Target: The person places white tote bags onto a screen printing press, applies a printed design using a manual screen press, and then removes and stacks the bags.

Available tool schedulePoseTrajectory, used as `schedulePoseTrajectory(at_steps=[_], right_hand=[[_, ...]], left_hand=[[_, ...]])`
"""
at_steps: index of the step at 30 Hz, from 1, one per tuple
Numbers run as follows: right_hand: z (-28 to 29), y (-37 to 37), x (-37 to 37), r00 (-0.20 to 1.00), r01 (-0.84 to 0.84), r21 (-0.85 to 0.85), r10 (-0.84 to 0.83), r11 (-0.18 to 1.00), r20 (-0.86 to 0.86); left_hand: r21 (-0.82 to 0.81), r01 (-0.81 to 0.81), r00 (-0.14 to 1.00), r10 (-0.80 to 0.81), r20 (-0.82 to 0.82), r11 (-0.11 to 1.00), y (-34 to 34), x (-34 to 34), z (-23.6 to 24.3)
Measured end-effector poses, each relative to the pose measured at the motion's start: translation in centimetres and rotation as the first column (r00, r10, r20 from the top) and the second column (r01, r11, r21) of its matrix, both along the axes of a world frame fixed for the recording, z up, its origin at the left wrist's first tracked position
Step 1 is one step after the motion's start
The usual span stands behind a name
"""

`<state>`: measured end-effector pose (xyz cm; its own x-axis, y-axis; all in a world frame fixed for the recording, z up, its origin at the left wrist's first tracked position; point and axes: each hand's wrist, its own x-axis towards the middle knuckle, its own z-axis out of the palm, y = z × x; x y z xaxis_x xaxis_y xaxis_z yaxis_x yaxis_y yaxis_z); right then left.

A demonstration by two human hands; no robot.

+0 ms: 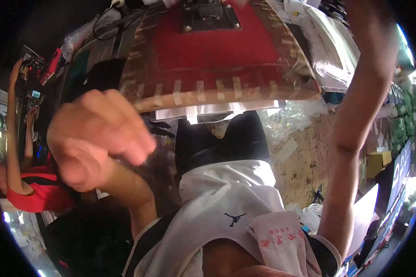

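My left hand [97,136] is raised close to the camera, left of the red board. Its fingers are bent and smeared by motion, and I see no object in it. Whether the palm side holds anything is hidden. My right arm stretches up along the right side past the board, and its hand lies beyond the upper edge of the picture. In front of me stands a red board [212,51] with brown edges, strips of tape along its rim and a dark metal bracket [210,21] bolted on top.
White sheets [217,112] stick out beneath the board's near edge. Clear plastic film [286,120] lies right of them. Plastic-wrapped white material [330,51] sits at the upper right. A person in a red top [37,191] works at the left with raised arms. A small cardboard box [377,162] stands at right.
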<state>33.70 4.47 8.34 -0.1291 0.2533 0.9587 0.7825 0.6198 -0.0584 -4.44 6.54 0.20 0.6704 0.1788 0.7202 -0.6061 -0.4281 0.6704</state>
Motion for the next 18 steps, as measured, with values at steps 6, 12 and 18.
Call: schedulePoseTrajectory(at_steps=[6,12,18], right_hand=[[-10.1,-6.3,-6.3,0.96,0.184,-0.27,-0.115,0.945,0.254],[-16.5,-6.8,-6.5,0.968,0.225,-0.325,-0.173,0.919,0.179],[-18.5,-7.2,-7.5,0.976,0.215,-0.434,-0.173,0.875,0.136]], left_hand=[[0.331,-0.848,0.523,0.758,0.389,0.415,-1.2,6.5,-3.1],[0.607,-0.735,0.469,0.873,0.134,0.302,-1.1,11.1,-8.9],[0.584,-0.755,0.397,0.917,0.046,0.297,-2.2,11.3,-10.7]])
